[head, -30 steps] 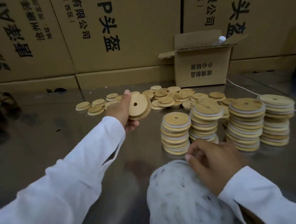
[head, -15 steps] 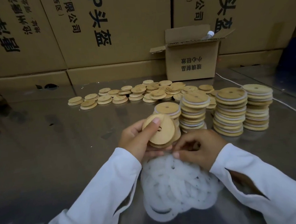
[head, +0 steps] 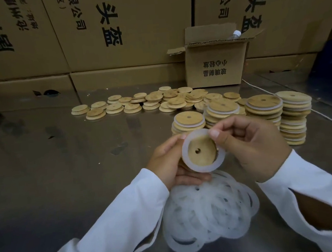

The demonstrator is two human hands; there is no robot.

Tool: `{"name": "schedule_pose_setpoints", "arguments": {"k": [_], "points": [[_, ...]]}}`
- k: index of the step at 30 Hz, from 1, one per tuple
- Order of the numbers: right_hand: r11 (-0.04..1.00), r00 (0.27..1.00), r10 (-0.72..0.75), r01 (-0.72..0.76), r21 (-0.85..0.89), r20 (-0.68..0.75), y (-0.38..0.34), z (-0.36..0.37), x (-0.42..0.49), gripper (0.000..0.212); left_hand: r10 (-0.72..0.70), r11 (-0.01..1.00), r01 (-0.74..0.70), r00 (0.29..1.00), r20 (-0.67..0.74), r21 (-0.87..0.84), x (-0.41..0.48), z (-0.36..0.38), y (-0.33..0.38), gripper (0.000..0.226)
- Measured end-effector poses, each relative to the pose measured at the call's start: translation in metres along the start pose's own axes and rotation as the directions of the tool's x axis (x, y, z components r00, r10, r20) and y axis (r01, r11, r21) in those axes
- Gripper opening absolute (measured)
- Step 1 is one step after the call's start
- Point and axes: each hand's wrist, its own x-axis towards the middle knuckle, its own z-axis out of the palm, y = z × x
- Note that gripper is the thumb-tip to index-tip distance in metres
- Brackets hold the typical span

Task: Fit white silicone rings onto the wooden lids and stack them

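Above the tabletop [head: 66, 172], over loose rings [head: 206, 211]: left hand [head: 167, 161] grips wooden lid [head: 202, 154]; right hand [head: 251, 145] pinches white silicone ring [head: 201, 167] laid against it. Rear cartons [head: 146, 54] read "头盔"; small box [head: 215, 63], print inverted, "玻璃制品 小心轻放".

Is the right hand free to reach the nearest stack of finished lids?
Probably not at once: the right hand pinches the white ring on the lid that the left hand holds. The stack stands just behind, unobstructed.

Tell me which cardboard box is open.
The small box on the table, before the big stacked cartons: its flaps stand open and a bottle pokes out; the cartons show none.
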Motion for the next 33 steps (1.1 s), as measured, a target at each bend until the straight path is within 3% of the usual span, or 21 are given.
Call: {"name": "schedule_pose_setpoints", "arguments": {"k": [6, 10, 12, 25, 33], "points": [[0.993, 0.988, -0.008, -0.010, -0.118, -0.152, 0.008, 0.007, -0.003, 0.011, -0.033, 0.997, 0.029, 0.998, 0.055, 0.068, 0.001, 0.003, -0.003, 0.052], [0.981, 0.977, -0.061, 0.021, -0.195, -0.205, 0.010, 0.011, -0.006, 0.008, 0.107, 0.985, -0.117, 0.990, 0.087, 0.124, -0.003, 0.006, -0.008, 0.012], [0.982, 0.974, -0.050, 0.007, -0.191, -0.223, 0.011, 0.010, -0.006, 0.009, 0.128, 0.981, -0.141, 0.987, 0.097, 0.135, -0.005, 0.005, -0.008, 0.016], [0.995, 0.982, 0.055, -0.069, -0.071, -0.181, 0.011, 0.004, 0.000, 0.013, 0.102, 0.982, -0.117, 0.989, 0.105, 0.145, -0.006, 0.008, -0.005, 0.014], [0.992, 0.989, 0.124, -0.124, 0.006, -0.086, 0.010, 0.002, 0.003, 0.012, 0.131, 0.986, -0.133, 0.991, 0.032, 0.100, -0.005, 0.007, -0.006, 0.014]]}}
